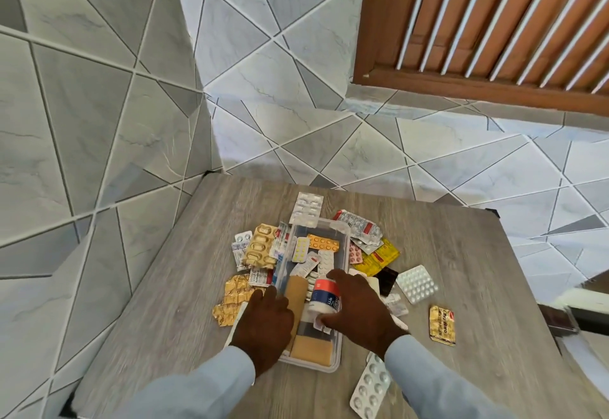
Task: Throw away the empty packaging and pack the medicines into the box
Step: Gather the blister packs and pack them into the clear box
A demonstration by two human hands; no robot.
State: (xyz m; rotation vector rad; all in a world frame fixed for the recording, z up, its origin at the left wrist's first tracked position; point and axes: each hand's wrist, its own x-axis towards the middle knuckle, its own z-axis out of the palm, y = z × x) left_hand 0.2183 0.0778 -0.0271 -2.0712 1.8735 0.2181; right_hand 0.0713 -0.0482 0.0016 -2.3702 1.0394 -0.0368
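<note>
A clear plastic box point(342, 237) lies in the middle of the wooden table point(184, 260), holding several blister strips, a tan bandage roll and flat beige pads. My right hand point(359, 306) is shut on a white bottle with a red and blue label point(324, 293), held over the box's near half. My left hand point(263, 323) rests on the box's left rim, its fingers curled downward and out of sight. Loose blister packs surround the box: gold ones point(258, 247) on the left, yellow and red ones point(375, 257) on the right.
A silver blister strip point(417, 283) and a gold one point(442, 325) lie apart on the right of the table. Another silver strip point(370, 385) lies near the front edge. A tiled wall stands behind and to the left; a brown slatted panel point(494, 22) hangs at upper right.
</note>
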